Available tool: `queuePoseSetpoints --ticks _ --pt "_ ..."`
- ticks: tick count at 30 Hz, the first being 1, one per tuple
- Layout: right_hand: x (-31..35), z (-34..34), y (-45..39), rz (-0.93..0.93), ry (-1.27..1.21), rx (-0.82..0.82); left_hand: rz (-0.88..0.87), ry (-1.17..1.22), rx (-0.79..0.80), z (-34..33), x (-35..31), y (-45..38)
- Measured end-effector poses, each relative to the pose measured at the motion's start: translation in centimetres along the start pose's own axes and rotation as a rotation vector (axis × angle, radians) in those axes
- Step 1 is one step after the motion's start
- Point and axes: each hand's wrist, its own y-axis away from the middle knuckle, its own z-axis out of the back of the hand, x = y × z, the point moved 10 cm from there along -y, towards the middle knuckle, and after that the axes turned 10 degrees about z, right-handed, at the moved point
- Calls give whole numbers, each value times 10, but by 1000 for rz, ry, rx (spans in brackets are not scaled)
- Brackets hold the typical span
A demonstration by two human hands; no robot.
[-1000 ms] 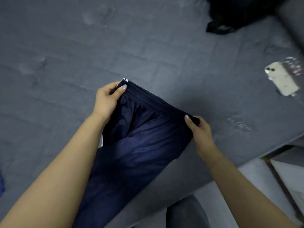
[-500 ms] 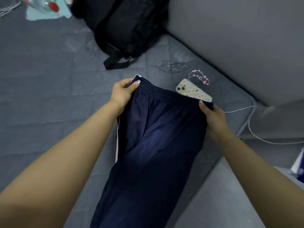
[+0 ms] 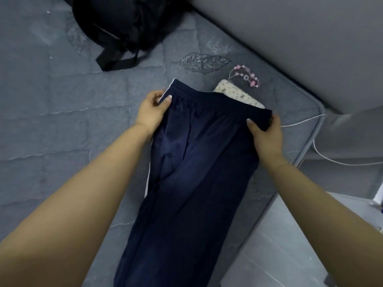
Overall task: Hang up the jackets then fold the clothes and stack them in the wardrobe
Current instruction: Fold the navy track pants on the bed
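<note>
The left hand (image 3: 152, 111) pinched one end of the waistband of the dark blue, smooth trousers with a white side stripe (image 3: 192, 162). The right hand (image 3: 267, 135) pinched the other end. The trousers lay stretched between both grips, on the grey quilted bed (image 3: 62, 121). Just past the right grip, a pale spotted phone (image 3: 238, 96) peeked out beside pink beads (image 3: 248, 76). Far beyond the left grip sat a black bag (image 3: 124, 23).
</note>
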Motion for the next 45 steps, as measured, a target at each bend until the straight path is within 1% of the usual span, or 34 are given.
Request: queuePoseSetpoints --ticks 2,4,7,9,12,13,15,16,18,20,21,23,24,25,26,27,28,29,30,31,32,33,34,35,37,39,40,41,43,45 --pt "10 -6 26 56 3 21 79 38 -4 22 22 20" --pt "15 -12 60 91 71 47 174 54 39 43 55 52" --pt "5 -24 127 31 256 112 296 29 69 78 116 117" --pt "5 -39 182 60 345 207 360 13 70 100 162 167" --pt "10 -68 264 214 408 409 466 4 73 126 237 244" --pt "8 -78 290 243 412 489 474 -11 72 133 259 268" --pt "-2 -94 334 250 416 618 426 -81 70 141 290 310" --pt "-10 -101 353 220 413 656 389 -113 63 144 302 328" --pt "-29 -109 385 69 378 691 347 -169 67 146 321 360" --pt "-48 -117 409 -138 305 687 284 -223 102 139 330 387" --pt "-54 -120 417 -222 261 669 213 -265 74 138 327 399" --pt "-57 -126 425 -280 234 644 1 -326 -22 132 303 425" --pt "-55 -130 427 -284 239 645 -97 -343 -15 123 290 438" --pt "-53 -131 428 -290 248 635 -155 -339 38 109 282 448" --pt "-51 -130 426 -300 256 611 -166 -311 116 95 281 455" --pt "-52 -126 423 -308 264 576 -107 -249 200 84 287 461" --pt "-54 -120 417 -318 270 531 -1 -147 257 79 295 463" --pt "-58 -113 411 -341 256 478 111 -22 253 82 306 463" --pt "-64 -105 408 -389 212 425 190 69 169 94 316 460" --pt "-70 -96 407 -452 143 379 240 97 38 111 326 454" --pt "-75 -89 408 -509 64 348 277 78 -85 129 334 449" --pt "-78 -84 410 -549 -10 328 317 57 -165 142 341 444" --pt "-81 -78 412 -584 -73 310 367 47 -183 149 350 438" --pt "-86 -73 415 -623 -133 296 438 69 -132 145 360 432" --pt "-94 -66 423 -720 -238 289 568 150 92 117 376 427" --pt "-99 -65 429 -804 -315 302 575 112 281 87 378 429" --pt "-101 -66 432 -835 -344 300 558 96 323 75 377 429" --pt "-101 -66 434 -858 -361 293 553 117 340 65 376 430" --pt "-101 -68 435 -882 -376 290 573 245 325 47 374 433" --pt "-98 -72 435 -887 -382 304 622 371 246 40 374 435"
